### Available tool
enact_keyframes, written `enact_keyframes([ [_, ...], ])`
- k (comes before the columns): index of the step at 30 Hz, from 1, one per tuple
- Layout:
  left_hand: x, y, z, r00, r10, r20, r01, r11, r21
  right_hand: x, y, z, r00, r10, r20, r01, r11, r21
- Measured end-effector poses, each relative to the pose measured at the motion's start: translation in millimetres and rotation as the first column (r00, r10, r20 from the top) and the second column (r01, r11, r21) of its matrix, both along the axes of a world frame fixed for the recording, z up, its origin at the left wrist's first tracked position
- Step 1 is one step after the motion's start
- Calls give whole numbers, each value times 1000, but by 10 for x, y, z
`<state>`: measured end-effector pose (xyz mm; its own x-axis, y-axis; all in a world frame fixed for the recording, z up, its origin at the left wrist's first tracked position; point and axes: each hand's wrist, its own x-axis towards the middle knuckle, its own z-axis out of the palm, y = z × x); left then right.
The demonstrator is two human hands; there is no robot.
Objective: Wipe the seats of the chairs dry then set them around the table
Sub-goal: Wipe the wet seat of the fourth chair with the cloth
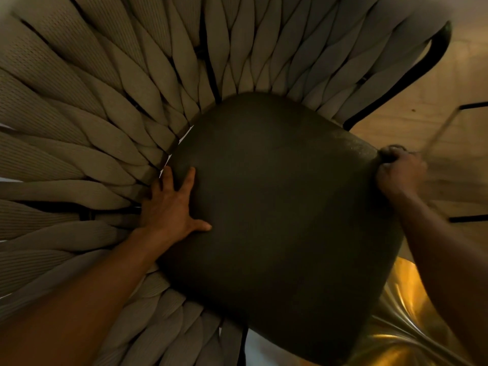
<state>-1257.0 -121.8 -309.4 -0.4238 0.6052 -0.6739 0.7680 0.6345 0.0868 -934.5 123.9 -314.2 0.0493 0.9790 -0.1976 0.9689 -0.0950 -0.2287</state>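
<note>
A chair fills the view from above. Its dark seat cushion (pixel 277 207) is squarish with rounded corners. Thick beige woven straps (pixel 87 133) fan out around it as back and sides, on a black frame (pixel 433 56). My left hand (pixel 171 207) lies flat on the cushion's left edge, fingers spread. My right hand (pixel 398 173) is closed around the cushion's right corner. No cloth shows in either hand.
Light wooden floor (pixel 435 122) with dark seams lies to the right. A shiny golden, curved metal surface (pixel 396 313) sits at the lower right, just beside the cushion's near corner. A pale patch shows under the seat at the bottom.
</note>
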Motion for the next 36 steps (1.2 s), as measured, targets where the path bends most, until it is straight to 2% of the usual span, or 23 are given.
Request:
enact_keyframes([
  [3,-21,-1,8,1000,14,20,-14,1000,5,-388,-147,-59,982,-31,-186,44,997,67],
  [5,-44,-12,12,999,34,37,-34,999,13,-655,-297,-105,973,14,-231,4,997,81],
  [7,-92,-20,7,996,70,56,-72,997,37,-884,-460,-152,970,124,-207,-106,990,98],
  [9,-167,-11,-18,986,141,94,-153,979,136,-1094,-629,-188,952,240,-188,-223,969,110],
  [12,-260,37,-35,928,332,172,-371,873,318,-1460,-996,-263,865,448,-225,-432,894,118],
  [15,-299,85,-23,811,531,245,-584,715,385,-1870,-1447,-381,739,622,-260,-613,780,122],
  [17,-313,105,8,743,606,284,-666,624,409,-2149,-1796,-429,636,718,-281,-718,685,125],
  [19,-333,118,37,707,637,308,-700,564,438,-2395,-2153,-427,472,817,-332,-827,541,155],
  [22,-350,113,92,687,651,324,-715,526,459,-2575,-2442,-408,172,922,-346,-959,237,155],
  [24,-361,96,96,694,648,313,-706,527,473,-2617,-2339,-410,59,954,-293,-981,110,161],
  [26,-360,85,88,701,646,301,-697,533,479,-2660,-2102,-441,-9,981,-195,-978,32,204],
  [28,-345,68,84,740,622,254,-651,570,501,-2717,-1786,-474,40,989,-140,-970,72,231],
  [32,-280,-9,69,898,431,90,-396,702,592,-2778,-1095,-426,276,951,-144,-944,296,148],
  [36,-222,-82,4,949,278,147,-315,849,424,-2648,-608,-317,435,897,-77,-895,440,75],
])
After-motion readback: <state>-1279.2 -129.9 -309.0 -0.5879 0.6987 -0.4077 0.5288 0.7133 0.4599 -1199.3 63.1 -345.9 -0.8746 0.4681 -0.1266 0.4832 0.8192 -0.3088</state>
